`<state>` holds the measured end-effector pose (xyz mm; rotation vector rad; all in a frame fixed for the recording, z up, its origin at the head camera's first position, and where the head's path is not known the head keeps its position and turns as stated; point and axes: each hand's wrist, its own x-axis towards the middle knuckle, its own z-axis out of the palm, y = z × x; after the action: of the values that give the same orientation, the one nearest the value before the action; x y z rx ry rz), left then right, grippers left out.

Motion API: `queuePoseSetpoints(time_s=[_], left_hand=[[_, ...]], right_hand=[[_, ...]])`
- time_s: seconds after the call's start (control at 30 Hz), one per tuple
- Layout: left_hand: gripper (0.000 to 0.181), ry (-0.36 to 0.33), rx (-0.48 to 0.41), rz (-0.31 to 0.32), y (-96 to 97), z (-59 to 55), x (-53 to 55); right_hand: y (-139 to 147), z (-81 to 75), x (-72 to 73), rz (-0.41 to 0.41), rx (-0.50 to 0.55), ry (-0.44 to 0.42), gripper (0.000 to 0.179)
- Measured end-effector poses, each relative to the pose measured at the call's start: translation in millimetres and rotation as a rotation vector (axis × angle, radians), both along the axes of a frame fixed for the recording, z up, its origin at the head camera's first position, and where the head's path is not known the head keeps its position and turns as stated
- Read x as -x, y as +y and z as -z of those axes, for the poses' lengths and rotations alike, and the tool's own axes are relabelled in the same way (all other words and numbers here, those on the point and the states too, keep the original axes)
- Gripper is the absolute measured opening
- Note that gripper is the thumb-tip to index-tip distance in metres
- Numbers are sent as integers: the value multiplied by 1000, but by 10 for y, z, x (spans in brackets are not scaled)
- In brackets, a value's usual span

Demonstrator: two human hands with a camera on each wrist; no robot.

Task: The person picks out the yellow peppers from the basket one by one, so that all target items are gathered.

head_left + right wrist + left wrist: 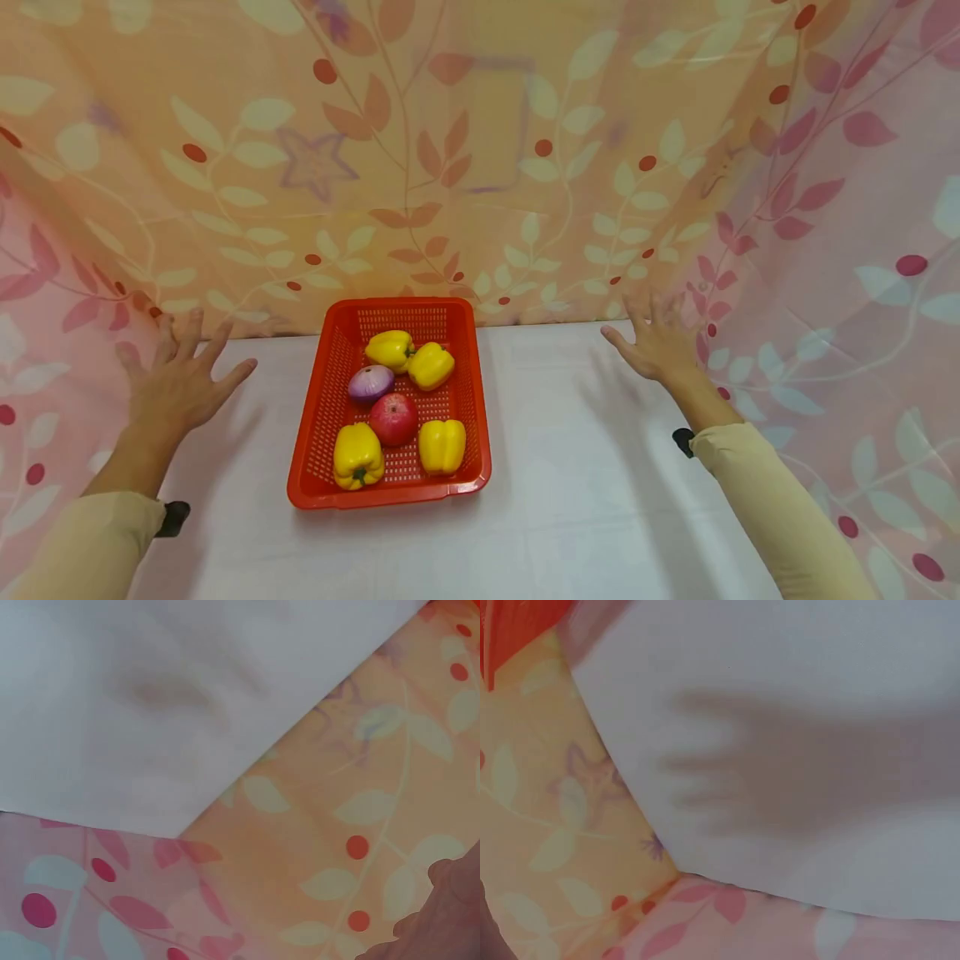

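Red basket sits on the white counter, btwn the two grips & nearer the L one, its far rim up by the counter's back edge (can't tell if it touches the cloth there). Room to move: narrow strip of white on its L, much broader stretch on its R, plus more in front. Inside, on the perforated floor: 4 yellow peppers, 1 onion, 1 fruit. Far L pepper & far R pepper lie side by side at the back; purple onion is just in front of them, L of mid; round red fruit sits next to it, nearer the viewer. Near L pepper lies stem toward the viewer, close by the fruit; near R pepper sits apart by the R wall. L grip: released, fingers spread wide, raised over the counter's L side; its shadow shows on the white in the L wrist view. R grip: likewise released, fingers splayed, raised near the back R corner, well apart from the basket. Beige sleeves & dark wristbands on both arms. Leaf-print cloth hangs behind & along both sides.
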<state>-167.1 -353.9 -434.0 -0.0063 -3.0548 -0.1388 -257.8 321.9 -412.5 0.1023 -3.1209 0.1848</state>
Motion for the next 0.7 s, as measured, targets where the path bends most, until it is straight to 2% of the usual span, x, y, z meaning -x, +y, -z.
queuePoseSetpoints(time_s=[0.13, 0.33, 0.4, 0.57, 0.7], left_hand=[[84, 17, 34, 72, 96, -29, -9], [83, 84, 112, 145, 274, -59, -28], [82, 118, 130, 166, 326, -65, -44], [83, 188, 138, 267, 437, -51, -103], [86, 188, 111, 366, 522, -28, -158]], right_hand=[[-112, -51, -5, -24, -25, 22, 89], [-263, -122, -39, -59, -51, 49, 88], [-320, -138, -58, -79, -43, 56, 87], [-478, -164, -95, -145, -11, 74, 84], [-617, -209, -133, -217, 82, 26, 86]])
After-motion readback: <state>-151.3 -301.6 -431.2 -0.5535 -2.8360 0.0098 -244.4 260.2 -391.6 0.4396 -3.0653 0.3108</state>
